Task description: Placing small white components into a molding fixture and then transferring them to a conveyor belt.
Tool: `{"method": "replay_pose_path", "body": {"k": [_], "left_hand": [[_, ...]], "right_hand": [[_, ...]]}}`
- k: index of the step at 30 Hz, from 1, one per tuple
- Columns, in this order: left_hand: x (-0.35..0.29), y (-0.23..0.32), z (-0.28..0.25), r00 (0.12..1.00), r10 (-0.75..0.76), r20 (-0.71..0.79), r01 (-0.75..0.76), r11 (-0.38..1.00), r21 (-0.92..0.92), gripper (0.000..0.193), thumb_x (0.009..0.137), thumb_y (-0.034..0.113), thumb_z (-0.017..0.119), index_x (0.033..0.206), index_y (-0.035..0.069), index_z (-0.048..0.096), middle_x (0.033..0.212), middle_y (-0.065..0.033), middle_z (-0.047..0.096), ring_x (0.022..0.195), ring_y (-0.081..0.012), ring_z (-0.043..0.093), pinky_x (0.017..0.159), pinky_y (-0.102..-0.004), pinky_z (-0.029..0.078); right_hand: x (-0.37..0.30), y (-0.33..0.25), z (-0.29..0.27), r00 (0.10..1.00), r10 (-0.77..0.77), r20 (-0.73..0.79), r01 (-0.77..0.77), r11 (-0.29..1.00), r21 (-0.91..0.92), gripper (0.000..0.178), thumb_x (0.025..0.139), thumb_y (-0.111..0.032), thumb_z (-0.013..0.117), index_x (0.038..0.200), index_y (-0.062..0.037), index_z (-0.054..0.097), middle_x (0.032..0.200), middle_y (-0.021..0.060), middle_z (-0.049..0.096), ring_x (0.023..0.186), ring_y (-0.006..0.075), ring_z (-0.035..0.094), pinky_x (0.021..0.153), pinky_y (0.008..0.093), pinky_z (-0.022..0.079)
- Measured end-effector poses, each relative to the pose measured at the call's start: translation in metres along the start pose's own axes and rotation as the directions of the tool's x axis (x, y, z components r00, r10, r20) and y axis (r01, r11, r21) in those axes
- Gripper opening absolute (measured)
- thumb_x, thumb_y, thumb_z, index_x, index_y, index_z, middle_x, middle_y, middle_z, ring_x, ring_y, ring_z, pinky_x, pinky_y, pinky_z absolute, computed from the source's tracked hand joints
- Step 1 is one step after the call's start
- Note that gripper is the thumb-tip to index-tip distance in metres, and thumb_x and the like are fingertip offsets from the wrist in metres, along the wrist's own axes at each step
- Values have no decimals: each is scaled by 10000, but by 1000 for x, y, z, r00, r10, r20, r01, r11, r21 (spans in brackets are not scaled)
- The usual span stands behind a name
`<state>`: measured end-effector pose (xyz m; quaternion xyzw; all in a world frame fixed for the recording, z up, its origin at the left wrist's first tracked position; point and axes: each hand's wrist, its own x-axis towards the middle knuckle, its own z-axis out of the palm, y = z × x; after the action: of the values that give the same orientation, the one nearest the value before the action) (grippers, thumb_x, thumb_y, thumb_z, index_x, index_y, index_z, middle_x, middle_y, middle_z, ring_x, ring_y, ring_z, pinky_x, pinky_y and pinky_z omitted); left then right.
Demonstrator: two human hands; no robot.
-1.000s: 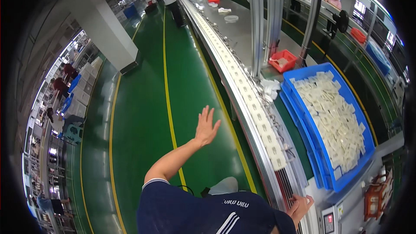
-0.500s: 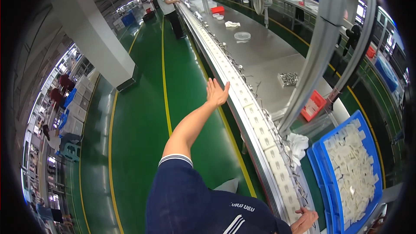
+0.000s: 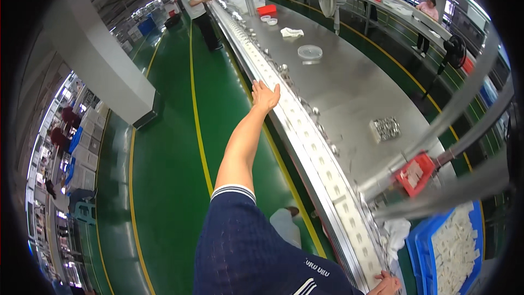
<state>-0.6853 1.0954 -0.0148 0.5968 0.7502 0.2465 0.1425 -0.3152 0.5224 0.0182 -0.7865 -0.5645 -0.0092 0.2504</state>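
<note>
A long row of small white plastic pieces [image 3: 308, 141] lies end to end along a narrow metal rail, running from near right to far left. Over the row's left edge, about halfway along, my left hand [image 3: 265, 96] reaches out with fingers stretched and thumb apart, holding nothing. My right hand [image 3: 386, 284] is at the row's near end by the lower edge, fingers bent and partly apart. It touches or hovers just over the pieces, and I see nothing held in it. Thin wires and small metal parts [image 3: 315, 112] line the row's right side.
Blue crates [image 3: 423, 262] filled with white pieces stand at lower right, beside a white cloth [image 3: 397, 235]. A red bin [image 3: 415, 173], metal posts [image 3: 464, 186] and a pack of metal parts [image 3: 385, 129] lie further up. Another person [image 3: 196, 5] stands at the far end.
My view has shifted forward along the line, and the posts and crates have slid nearer and right. My left arm reaches further along the row. My right hand remains at its near end.
</note>
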Motion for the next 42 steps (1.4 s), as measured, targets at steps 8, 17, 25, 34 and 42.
{"method": "replay_pose_path", "body": {"k": [8, 17, 25, 34, 42], "left_hand": [[233, -31, 19, 997, 25, -72, -21, 998, 56, 893, 890, 553, 429, 1454, -80, 149, 1539, -253, 102, 1440, -356, 95, 1177, -416, 97], [389, -83, 42, 984, 143, -108, -117, 968, 221, 888, 901, 601, 378, 1460, -60, 181, 1545, -222, 138, 1441, -345, 112, 1174, -419, 112], [409, -83, 41, 993, 102, -52, -86, 964, 250, 1007, 840, 736, 341, 1453, -54, 222, 1546, -192, 172, 1443, -329, 121, 1161, -497, 113], [452, -171, 119, 931, 298, 212, -300, 293, 908, 672, 961, 328, 430, 1524, 263, 67, 1410, -377, 303, 1285, -516, 350, 1032, -588, 325], [327, -118, 179, 344, 939, -15, -556, 217, 802, 706, 921, 287, 499, 1483, 38, 151, 678, -190, 593, 574, -325, 593, 486, -490, 441]], "right_hand": [[116, -109, 103, 992, 75, -98, -91, 981, -172, 265, 945, -96, 390, 1034, 32, 605, 976, 168, 629, 929, 324, 553, 935, 440, 364], [163, -147, 151, 985, 109, -134, -140, 959, -248, 270, 959, -112, 411, 1129, 48, 548, 1084, 206, 575, 1035, 360, 513, 986, 450, 341], [136, -132, 154, 916, -378, -138, 309, 881, -357, 314, 971, -126, 430, 1214, 61, 497, 1181, 240, 527, 1129, 392, 476, 1033, 459, 319], [80, -125, 146, 810, 501, -305, -570, 794, -212, 356, 827, -16, 526, 1183, 7, 523, 1254, 215, 503, 1202, 404, 446, 1030, 459, 350], [-60, -99, 95, 624, 583, -521, -736, 661, -142, 251, 866, -61, 553, 1109, 4, 535, 1147, 180, 540, 1156, 378, 484, 995, 445, 395]]}}
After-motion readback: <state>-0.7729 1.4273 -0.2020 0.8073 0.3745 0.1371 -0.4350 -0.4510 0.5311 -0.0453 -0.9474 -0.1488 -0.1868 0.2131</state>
